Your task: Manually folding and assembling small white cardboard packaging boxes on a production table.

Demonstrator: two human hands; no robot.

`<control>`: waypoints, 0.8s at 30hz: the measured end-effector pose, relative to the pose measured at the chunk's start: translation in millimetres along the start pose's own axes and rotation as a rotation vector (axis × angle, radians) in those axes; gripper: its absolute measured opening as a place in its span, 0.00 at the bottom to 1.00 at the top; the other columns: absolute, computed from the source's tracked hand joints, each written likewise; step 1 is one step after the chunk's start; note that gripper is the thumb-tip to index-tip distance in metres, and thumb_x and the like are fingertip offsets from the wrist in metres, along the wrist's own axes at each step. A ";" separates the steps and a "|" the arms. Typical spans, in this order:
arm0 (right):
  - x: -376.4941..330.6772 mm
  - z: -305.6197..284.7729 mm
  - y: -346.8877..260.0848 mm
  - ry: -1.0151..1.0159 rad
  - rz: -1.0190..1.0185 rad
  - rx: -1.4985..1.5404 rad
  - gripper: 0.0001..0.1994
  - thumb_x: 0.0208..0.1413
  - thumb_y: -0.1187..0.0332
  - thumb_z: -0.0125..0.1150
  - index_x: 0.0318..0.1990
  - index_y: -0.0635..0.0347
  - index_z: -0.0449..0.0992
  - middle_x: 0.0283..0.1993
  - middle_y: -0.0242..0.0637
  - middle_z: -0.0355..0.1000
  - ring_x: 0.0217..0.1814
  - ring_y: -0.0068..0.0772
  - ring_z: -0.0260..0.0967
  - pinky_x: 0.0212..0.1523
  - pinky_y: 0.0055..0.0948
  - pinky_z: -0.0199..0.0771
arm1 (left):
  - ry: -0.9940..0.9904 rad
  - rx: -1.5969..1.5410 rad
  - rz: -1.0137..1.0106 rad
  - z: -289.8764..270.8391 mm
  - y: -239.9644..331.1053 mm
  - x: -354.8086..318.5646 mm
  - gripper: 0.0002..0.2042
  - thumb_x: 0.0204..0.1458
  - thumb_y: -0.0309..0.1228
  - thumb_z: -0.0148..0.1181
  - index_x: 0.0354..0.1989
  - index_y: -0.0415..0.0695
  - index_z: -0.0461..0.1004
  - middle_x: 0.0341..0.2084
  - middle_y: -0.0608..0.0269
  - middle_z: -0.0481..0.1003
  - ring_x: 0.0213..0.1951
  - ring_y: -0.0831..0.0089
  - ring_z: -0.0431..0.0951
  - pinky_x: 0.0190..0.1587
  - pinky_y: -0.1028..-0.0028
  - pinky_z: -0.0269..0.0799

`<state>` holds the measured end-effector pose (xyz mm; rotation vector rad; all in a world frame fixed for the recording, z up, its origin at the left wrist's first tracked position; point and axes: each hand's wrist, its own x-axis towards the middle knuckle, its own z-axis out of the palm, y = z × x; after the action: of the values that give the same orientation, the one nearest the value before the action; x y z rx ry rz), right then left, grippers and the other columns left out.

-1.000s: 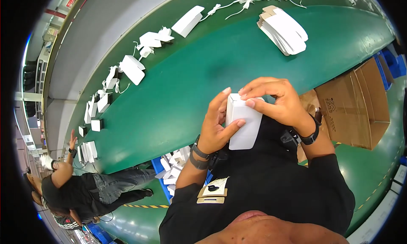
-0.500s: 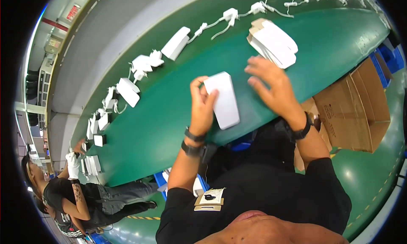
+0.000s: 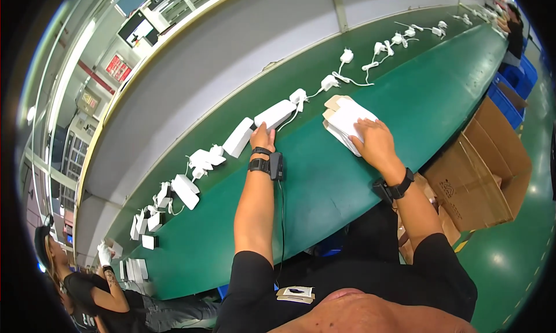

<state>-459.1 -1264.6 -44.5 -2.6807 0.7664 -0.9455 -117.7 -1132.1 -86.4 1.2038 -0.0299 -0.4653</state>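
Left hand (image 3: pixel 262 137) fingers rest on a closed white cardboard box (image 3: pixel 274 114) on the green table (image 3: pixel 370 171), light and crushable, best gripped by its long sides, while right hand (image 3: pixel 370 141) presses flat on a stack of flattened white cartons (image 3: pixel 346 120).

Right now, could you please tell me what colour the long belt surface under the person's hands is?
The long belt surface is dark green, plain and unpatterned; the head view shows it best.

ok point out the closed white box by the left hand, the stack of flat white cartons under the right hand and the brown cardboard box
closed white rectangular box (image 3: pixel 277 113), head view, middle of its top face
stack of flat white cartons (image 3: pixel 343 120), head view, bare top sheet beside the fingers
open brown cardboard box (image 3: pixel 485 176), head view, its outer side wall
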 end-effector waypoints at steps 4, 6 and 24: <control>5.7 -12.7 5.1 0.023 0.014 -0.001 0.12 0.58 0.65 0.61 0.45 0.62 0.80 0.52 0.46 0.77 0.57 0.44 0.74 0.63 0.46 0.66 | 0.002 0.113 0.036 1.8 7.2 -43.8 0.14 0.62 0.40 0.56 0.47 0.42 0.69 0.43 0.60 0.72 0.45 0.72 0.71 0.49 0.66 0.71; 6.0 -22.3 -8.5 0.033 0.004 -0.011 0.11 0.58 0.66 0.61 0.44 0.62 0.80 0.51 0.46 0.78 0.56 0.44 0.75 0.62 0.45 0.67 | -0.052 0.199 0.209 15.5 5.0 -103.0 0.20 0.63 0.45 0.55 0.55 0.44 0.67 0.50 0.56 0.71 0.53 0.66 0.71 0.58 0.61 0.67; 4.0 -105.6 -112.4 -0.818 0.026 0.784 0.15 0.55 0.67 0.69 0.48 0.59 0.76 0.26 0.32 0.69 0.25 0.17 0.64 0.31 0.19 0.66 | -1.071 -0.093 -0.099 -61.4 30.8 -311.6 0.50 0.52 0.59 0.59 0.74 0.42 0.41 0.63 0.38 0.61 0.63 0.52 0.68 0.63 0.55 0.66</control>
<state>-477.3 -1173.0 78.2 -2.0309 0.1747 -0.0325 -373.4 -956.1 -12.5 0.7508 -0.8565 -1.1397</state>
